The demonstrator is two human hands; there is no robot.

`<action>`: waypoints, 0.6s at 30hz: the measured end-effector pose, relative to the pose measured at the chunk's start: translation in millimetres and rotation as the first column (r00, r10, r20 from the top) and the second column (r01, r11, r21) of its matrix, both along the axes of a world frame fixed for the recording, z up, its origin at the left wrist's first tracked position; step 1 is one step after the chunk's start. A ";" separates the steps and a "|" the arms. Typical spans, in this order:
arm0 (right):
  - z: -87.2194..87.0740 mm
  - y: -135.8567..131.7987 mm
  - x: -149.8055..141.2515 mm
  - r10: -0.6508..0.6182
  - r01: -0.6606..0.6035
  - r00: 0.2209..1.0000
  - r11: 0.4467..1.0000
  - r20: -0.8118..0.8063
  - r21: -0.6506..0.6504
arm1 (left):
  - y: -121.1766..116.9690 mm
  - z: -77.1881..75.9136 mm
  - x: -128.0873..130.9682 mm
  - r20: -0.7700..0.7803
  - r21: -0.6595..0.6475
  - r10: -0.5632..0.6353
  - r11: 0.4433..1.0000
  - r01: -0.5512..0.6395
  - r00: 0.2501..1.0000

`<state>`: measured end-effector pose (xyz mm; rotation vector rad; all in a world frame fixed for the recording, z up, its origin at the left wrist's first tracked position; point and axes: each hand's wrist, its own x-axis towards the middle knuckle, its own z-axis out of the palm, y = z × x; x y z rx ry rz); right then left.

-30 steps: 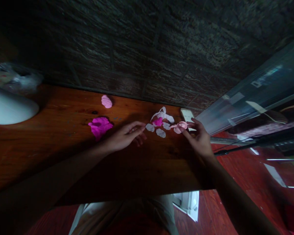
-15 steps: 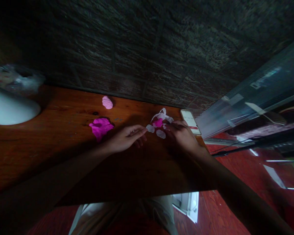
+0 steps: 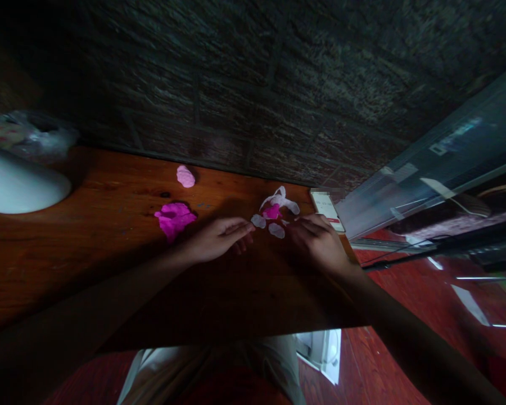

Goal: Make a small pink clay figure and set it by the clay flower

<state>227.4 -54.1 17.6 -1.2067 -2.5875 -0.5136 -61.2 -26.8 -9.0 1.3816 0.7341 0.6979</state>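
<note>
A small figure of flat white clay-like pieces [image 3: 290, 206] lies on the wooden table, with a bright pink lump [image 3: 272, 211] at its middle. Two pale ovals, one left [image 3: 258, 221] and one lower [image 3: 276, 230], sit at its near side. My left hand [image 3: 223, 239] rests beside the left oval, fingers stretched loosely and fingertips at its edge. Right of the figure, my right hand [image 3: 318, 239] has its fingers drawn together in a pinch. A tiny whitish bit [image 3: 285, 223] shows by those fingertips; whether they hold anything is hidden in shadow.
A ragged magenta clay-like sheet [image 3: 175, 220] and a light pink lump [image 3: 185, 176] lie to the left. A phone [image 3: 328, 209] is at the right table end, near the dark stone-patterned wall [image 3: 219, 84]. A white rounded object [image 3: 23, 183] and clear plastic bag [image 3: 46, 140] stand far left.
My right hand has drawn slightly right and away from the white pieces, uncovering the figure's right part. My left hand has stayed nearly still.
</note>
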 end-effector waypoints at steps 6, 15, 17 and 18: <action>-12.7 -35.3 11.7 0.031 -0.031 1.000 0.998 -0.005 -0.054 | 1.1 -2.3 -0.3 -0.010 0.022 -0.006 1.000 0.006 1.000; 5.1 -35.1 32.1 -0.280 0.261 0.828 0.959 -0.486 -0.108 | 0.7 1.6 -0.7 -0.058 0.027 0.004 1.000 -0.002 0.998; 9.9 -19.7 40.1 -0.385 0.272 0.748 0.921 -0.540 -0.280 | 1.0 1.2 -0.3 -0.054 0.024 0.001 1.000 0.000 0.999; 10.4 -11.6 43.7 -0.423 0.247 0.731 0.895 -0.535 -0.370 | 1.2 0.9 -0.1 -0.051 0.022 0.001 1.000 0.000 0.999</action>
